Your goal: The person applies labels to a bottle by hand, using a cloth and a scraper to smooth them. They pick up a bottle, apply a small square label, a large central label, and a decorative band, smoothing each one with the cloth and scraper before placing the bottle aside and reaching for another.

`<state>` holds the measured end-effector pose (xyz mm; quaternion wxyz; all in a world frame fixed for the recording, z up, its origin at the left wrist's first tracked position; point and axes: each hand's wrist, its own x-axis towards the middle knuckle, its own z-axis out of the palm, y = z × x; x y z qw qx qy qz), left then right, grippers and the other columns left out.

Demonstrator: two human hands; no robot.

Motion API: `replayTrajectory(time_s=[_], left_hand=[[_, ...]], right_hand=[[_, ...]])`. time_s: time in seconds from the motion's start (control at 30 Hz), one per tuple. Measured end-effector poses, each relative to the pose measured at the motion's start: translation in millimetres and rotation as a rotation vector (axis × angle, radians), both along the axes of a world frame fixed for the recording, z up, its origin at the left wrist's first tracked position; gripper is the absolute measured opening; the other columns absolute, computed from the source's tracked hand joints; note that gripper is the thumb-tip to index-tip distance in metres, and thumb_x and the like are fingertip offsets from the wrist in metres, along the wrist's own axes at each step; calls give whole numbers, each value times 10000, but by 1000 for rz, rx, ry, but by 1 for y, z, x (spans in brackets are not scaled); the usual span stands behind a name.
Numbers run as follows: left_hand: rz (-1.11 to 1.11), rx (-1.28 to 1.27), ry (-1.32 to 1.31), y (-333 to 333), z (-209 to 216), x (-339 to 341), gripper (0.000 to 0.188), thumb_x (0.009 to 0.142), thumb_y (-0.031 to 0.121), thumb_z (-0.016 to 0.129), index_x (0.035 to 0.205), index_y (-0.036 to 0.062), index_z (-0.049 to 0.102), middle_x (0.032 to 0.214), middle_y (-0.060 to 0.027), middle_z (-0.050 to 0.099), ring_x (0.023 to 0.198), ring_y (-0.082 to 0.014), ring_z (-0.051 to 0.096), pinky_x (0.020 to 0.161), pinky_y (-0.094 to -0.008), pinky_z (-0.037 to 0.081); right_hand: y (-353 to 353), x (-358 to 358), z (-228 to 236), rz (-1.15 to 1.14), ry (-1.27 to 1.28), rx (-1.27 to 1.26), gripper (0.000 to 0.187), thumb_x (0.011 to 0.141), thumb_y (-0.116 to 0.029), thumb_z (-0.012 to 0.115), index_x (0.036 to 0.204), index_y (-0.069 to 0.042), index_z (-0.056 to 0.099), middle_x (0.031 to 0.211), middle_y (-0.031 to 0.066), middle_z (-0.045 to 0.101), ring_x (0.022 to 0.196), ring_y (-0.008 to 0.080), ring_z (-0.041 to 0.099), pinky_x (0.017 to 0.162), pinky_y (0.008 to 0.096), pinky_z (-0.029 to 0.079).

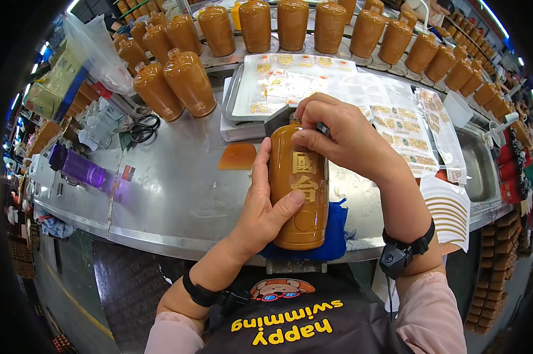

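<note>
A glossy brown bottle [282, 177] with raised gold characters on its front leans back over the near edge of the metal bench, its base by a blue cloth [339, 230]. My left hand [265, 206] is wrapped around its left side, with the thumb across the front. At the top, my right hand [343, 133] is closed with curled fingers over the neck and the thumb against the shoulder. The neck is mostly covered by those fingers. A dark grey bracket [276, 123] shows behind the neck.
Two brown bottles [187, 82] stand at the back left; more line a curved conveyor [361, 61] behind. A tray [234, 94] holds wet decal sheets, with more decal sheets [403, 138] to its right. An amber scraper sheet [235, 156], purple drinking bottle [80, 168] and sink [479, 162] are around.
</note>
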<state>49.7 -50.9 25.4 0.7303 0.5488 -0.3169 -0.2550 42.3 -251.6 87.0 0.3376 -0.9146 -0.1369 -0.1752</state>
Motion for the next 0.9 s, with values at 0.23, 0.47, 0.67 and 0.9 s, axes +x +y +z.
replayTrajectory(time_s=[0.23, 0.47, 0.67, 0.9], left_hand=[[9, 27, -28, 1, -3, 0, 892, 928, 237, 603, 1504, -32, -23, 1483, -198, 259, 1358, -252, 328, 1119, -364, 284], [18, 68, -52, 2, -1, 0, 876, 916, 204, 582, 1519, 12, -24, 1519, -165, 220, 1395, -231, 270, 1143, -359, 227], [38, 52, -69, 1, -2, 0, 879, 925, 210, 597, 1508, -19, -19, 1471, -195, 283, 1350, -246, 335, 1118, -363, 284], [36, 40, -74, 1, 2, -4, 861, 939, 224, 584, 1508, -18, -15, 1479, -197, 281, 1357, -243, 334, 1123, -366, 282]], right_hand=[[-1, -1, 0, 18, -24, -12, 228, 826, -115, 720, 772, -1, 530, 958, 124, 631, 841, 276, 614, 741, 339, 498], [1, 0, 0, 10, 3, 10, 234, 823, -112, 722, 776, -3, 520, 950, 131, 626, 852, 290, 615, 751, 353, 496], [1, -2, -1, -6, -7, -1, 228, 830, -117, 718, 790, -5, 524, 959, 128, 624, 864, 292, 617, 759, 352, 495], [-2, -16, -9, -247, -195, 70, 198, 943, -121, 571, 1101, -2, 585, 1030, 145, 614, 911, 254, 613, 802, 322, 489]])
